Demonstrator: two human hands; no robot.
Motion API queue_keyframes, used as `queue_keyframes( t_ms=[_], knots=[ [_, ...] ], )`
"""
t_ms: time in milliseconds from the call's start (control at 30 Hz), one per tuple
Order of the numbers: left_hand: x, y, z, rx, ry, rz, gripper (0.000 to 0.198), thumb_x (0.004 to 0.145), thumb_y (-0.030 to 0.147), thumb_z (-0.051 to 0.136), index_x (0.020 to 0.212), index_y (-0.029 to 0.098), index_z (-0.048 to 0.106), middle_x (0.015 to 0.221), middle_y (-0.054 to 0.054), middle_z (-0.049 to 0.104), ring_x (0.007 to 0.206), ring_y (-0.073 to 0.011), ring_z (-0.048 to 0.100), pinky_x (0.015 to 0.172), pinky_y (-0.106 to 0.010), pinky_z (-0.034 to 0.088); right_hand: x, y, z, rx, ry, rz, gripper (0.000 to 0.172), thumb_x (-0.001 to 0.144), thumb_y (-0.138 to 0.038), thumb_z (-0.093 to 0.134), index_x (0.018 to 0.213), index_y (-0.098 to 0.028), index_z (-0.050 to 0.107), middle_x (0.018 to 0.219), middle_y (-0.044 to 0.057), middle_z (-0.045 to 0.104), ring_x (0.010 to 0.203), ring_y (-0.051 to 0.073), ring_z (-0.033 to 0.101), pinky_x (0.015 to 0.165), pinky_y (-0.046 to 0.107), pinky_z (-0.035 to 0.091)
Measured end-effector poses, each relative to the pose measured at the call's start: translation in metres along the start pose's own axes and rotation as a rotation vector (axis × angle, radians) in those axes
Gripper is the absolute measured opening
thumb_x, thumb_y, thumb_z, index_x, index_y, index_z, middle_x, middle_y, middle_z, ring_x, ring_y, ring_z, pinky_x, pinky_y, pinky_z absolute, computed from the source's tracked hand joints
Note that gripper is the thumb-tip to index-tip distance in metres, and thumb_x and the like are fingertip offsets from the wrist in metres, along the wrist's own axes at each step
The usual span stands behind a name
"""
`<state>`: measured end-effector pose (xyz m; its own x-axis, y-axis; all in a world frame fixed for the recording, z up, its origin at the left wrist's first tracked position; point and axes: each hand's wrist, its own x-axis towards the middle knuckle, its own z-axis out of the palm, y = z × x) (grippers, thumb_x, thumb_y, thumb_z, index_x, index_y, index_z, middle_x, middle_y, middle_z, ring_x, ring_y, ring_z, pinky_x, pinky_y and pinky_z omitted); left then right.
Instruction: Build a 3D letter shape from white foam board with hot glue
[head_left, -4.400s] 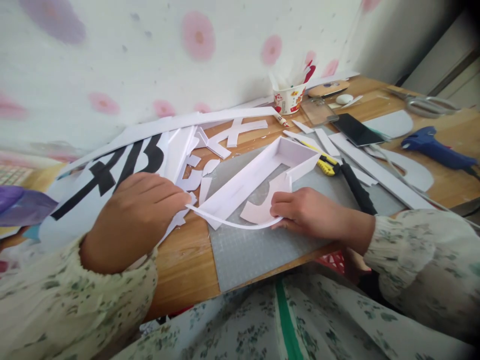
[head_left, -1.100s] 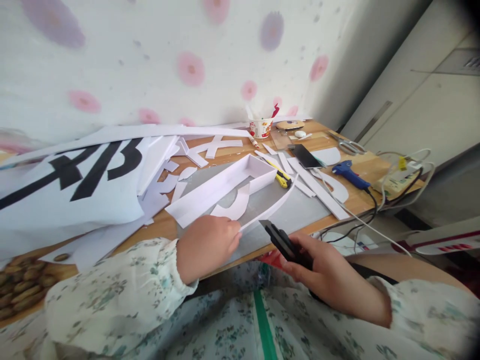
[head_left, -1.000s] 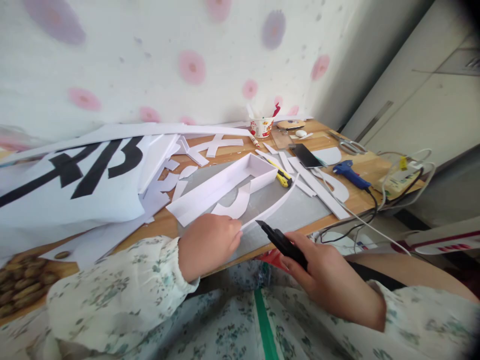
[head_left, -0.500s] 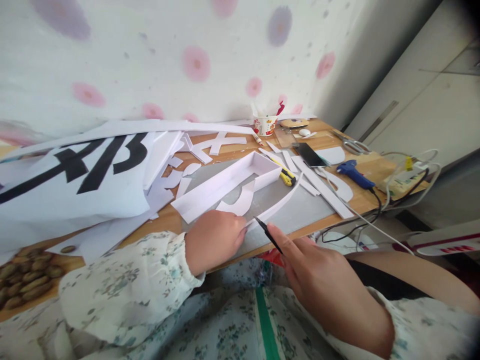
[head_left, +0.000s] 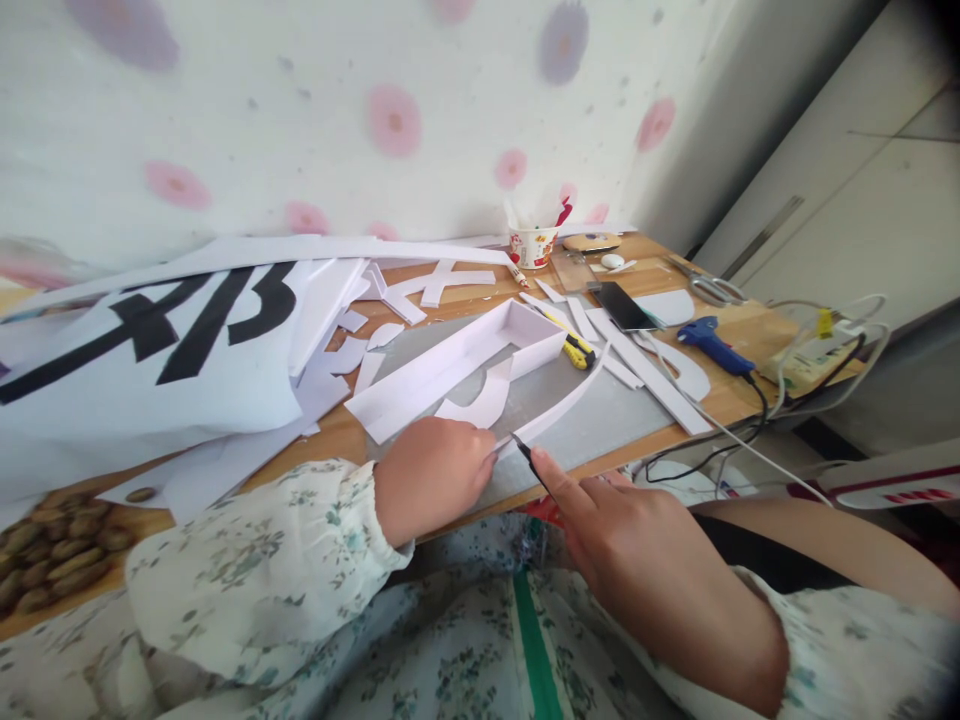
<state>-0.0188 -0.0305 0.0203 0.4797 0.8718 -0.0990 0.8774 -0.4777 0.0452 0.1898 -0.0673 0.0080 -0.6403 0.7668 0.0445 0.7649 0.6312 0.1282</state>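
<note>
My left hand [head_left: 435, 475] is closed at the near edge of a grey mat [head_left: 615, 425], pinching the near end of a thin, curved white foam-board strip [head_left: 564, 405]. In my right hand [head_left: 645, 560] is a slim black pointed tool [head_left: 534, 464], its index finger pressed along it. The tip meets the strip just right of my left fingers; whether it is a blade or tweezers I cannot tell. Just beyond, a white upright-walled foam-board piece [head_left: 450, 365] stands on the mat, with a curved white cut-out [head_left: 484, 400] beside it.
A yellow utility knife [head_left: 577, 352] lies on the mat. White strips [head_left: 652, 375], a phone [head_left: 622, 306], scissors [head_left: 709, 285] and a blue glue gun [head_left: 716, 348] with cables are on the right. A paper cup [head_left: 532, 247] stands behind. Printed sheets [head_left: 150, 400] and nuts [head_left: 60, 555] lie left.
The black tool's tip and my right fingers have shifted very slightly along the strip. My left hand keeps its pinch, and the view has moved a little.
</note>
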Motion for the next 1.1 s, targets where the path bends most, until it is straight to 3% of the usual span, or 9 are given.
queue_keyframes(
  t_ms=[167,400,1100],
  knots=[
    [0.000,0.000,-0.001,-0.004,-0.005,-0.002,0.030,0.092,0.025,0.040,0.072,0.018,0.061,0.073,-0.005,0.068,0.068,-0.0233,0.066,0.060,-0.033,0.044,0.003,0.003,0.004,0.057,-0.021,0.016,0.066,0.076,-0.006,0.053,0.141,-0.015,0.042,0.074,0.006,0.068,0.069,0.024,0.067,0.057,0.030,0.047],
    [0.000,-0.001,0.001,-0.014,0.010,-0.004,0.030,0.092,0.027,0.040,0.070,0.018,0.059,0.071,-0.004,0.067,0.067,-0.0235,0.064,0.059,-0.034,0.042,0.005,0.004,0.011,0.064,-0.032,-0.007,0.065,0.079,-0.010,0.055,0.142,-0.015,0.040,0.074,0.005,0.068,0.064,0.024,0.066,0.054,0.031,0.045],
    [0.000,-0.001,0.000,0.013,0.022,-0.003,0.029,0.091,0.025,0.041,0.068,0.019,0.057,0.069,-0.003,0.066,0.066,-0.0224,0.064,0.057,-0.032,0.038,0.008,0.006,0.016,0.121,-0.096,-0.035,0.063,0.082,-0.012,0.051,0.143,-0.013,0.036,0.073,0.004,0.070,0.057,0.019,0.062,0.050,0.030,0.022]
  ],
)
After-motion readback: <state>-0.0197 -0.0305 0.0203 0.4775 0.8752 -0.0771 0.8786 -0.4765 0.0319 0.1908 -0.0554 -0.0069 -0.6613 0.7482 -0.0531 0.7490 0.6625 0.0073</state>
